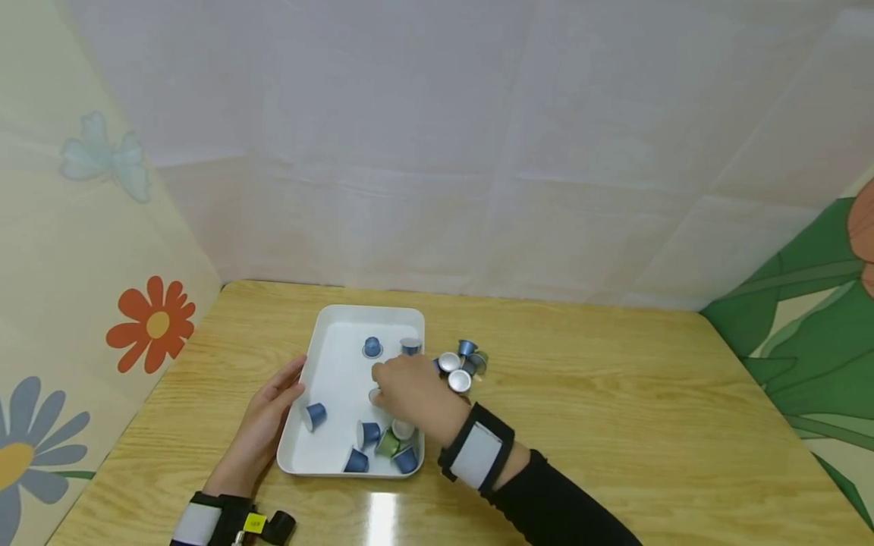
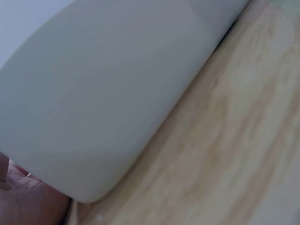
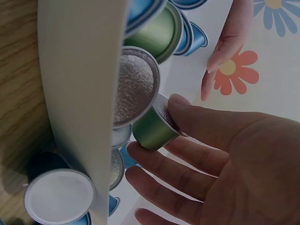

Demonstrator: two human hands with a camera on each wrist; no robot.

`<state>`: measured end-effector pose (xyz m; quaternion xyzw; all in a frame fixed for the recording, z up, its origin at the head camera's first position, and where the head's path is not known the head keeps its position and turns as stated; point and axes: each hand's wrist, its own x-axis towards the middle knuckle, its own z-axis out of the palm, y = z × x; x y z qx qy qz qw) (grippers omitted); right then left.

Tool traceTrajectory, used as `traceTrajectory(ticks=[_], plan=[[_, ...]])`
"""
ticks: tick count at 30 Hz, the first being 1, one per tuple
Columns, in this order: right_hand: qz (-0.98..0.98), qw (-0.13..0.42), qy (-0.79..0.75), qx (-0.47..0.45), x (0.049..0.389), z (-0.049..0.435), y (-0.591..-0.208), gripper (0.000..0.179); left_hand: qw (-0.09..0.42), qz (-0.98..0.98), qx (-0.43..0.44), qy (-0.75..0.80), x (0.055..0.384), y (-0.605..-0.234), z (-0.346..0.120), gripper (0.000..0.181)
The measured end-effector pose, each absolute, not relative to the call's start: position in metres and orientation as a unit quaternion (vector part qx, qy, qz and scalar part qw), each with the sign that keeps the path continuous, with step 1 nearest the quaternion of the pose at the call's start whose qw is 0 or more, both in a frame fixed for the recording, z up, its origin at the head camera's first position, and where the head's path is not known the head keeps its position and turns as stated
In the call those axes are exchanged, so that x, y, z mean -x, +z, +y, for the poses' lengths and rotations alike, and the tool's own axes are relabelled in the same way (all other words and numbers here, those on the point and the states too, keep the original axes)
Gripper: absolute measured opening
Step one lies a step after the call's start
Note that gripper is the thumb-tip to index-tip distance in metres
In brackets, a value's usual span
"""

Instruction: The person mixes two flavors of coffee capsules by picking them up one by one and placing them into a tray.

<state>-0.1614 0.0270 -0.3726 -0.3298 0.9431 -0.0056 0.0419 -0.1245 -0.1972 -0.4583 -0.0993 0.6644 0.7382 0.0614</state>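
A white tray [image 1: 334,364] holds several coffee capsules, mostly blue [image 1: 369,434], with a green one [image 1: 388,444] near its front right corner. My right hand [image 1: 416,390] is over the tray's right side. In the right wrist view, its thumb and fingers pinch a green coffee capsule [image 3: 154,129] by the rim, just inside the tray wall. My left hand [image 1: 262,425] rests against the tray's left side with its fingers extended along the edge. Only a bit of that hand [image 2: 33,201] shows in the left wrist view, beside the tray's corner.
Right of the tray, a cluster of capsules [image 1: 460,381] lies on the wooden table [image 1: 614,409], some with foil lids up. A white cloth [image 1: 478,189] hangs along the back edge. Flower-patterned panels [image 1: 157,324] stand at both sides.
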Motion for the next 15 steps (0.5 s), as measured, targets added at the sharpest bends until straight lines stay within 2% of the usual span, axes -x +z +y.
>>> traceTrajectory(ticks=[15], plan=[[0.943,0.035,0.016,0.33,0.1592,0.0281,-0.3763,0.022,0.06,0.667,0.096,0.736,0.1236,-0.4579,-0.1962,0.053]])
